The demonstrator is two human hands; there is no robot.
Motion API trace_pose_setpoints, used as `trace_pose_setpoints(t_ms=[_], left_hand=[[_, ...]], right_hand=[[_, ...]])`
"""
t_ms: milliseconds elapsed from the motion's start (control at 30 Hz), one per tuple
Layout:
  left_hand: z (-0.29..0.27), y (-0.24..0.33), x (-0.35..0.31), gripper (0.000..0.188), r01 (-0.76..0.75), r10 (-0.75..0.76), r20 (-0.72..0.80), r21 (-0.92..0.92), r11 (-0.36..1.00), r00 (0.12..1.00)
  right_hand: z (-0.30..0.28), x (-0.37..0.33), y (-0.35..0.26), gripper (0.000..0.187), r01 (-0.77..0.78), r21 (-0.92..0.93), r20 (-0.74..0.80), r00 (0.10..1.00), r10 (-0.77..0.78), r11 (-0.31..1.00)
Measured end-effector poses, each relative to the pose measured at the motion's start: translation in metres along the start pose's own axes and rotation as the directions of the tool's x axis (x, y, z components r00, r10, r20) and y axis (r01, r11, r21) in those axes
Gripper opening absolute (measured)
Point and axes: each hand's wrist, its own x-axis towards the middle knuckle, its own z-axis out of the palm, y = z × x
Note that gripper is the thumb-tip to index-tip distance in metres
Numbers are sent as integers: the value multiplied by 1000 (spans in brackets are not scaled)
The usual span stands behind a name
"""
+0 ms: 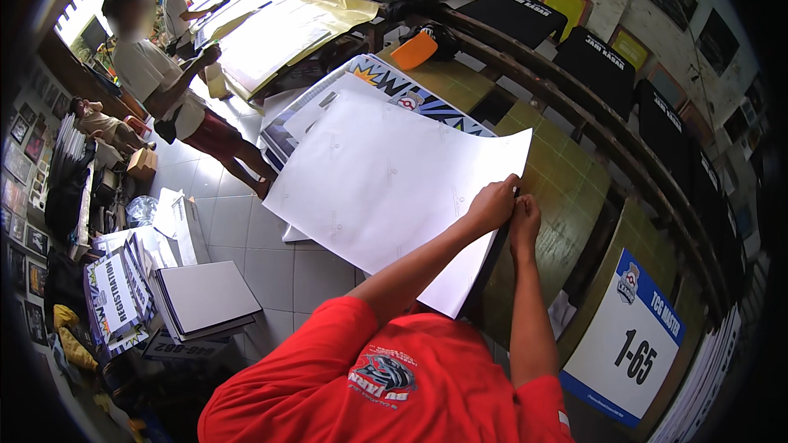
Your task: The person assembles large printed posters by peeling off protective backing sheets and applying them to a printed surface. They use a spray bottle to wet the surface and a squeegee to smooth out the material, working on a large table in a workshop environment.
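A large white sheet (369, 164) with faint marks lies in front of me, its far right corner curling upward. My left hand (492, 203) is closed at the sheet's right edge. Just right of it, almost touching, my right hand (524, 223) is also closed, fingertips pinched together. A small dark bit shows between the two hands; its kind is too small to tell. Below the hands a dark strip (486, 267) runs along the sheet's edge. Under the far side of the sheet lies a printed panel (435, 107) in blue, black and yellow.
A green tiled-pattern worktop (566, 172) extends to the right, with an orange scraper-like piece (414, 51) at its far end. A blue-and-white sign (628, 340) leans at right. Grey boards (205, 299) are stacked at left. Black shirts (513, 15) lie along a rack; two people stand far left.
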Motion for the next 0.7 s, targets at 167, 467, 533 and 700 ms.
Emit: trace_pose_setpoints(t_ms=[167, 467, 533, 700], left_hand=[[5, -5, -6, 33, 0, -2, -17, -83, 997, 1000], [10, -15, -9, 40, -9, -4, -73, -169, 986, 997], [8, -16, -9, 40, 0, -11, -76, -139, 990, 997], [13, -27, -7, 41, -13, -3, -102, -158, 987, 995]], right_hand=[[2, 3, -13, 24, -33, -204, -14, 999, 31, 978], [2, 13, -4, 30, 6, -327, 2, 1000, -5, 945], [2, 14, -3, 30, 1, -328, 21, 1000, 7, 945], [-3, 15, 14, 28, 31, -379, -38, 998, -49, 925]])
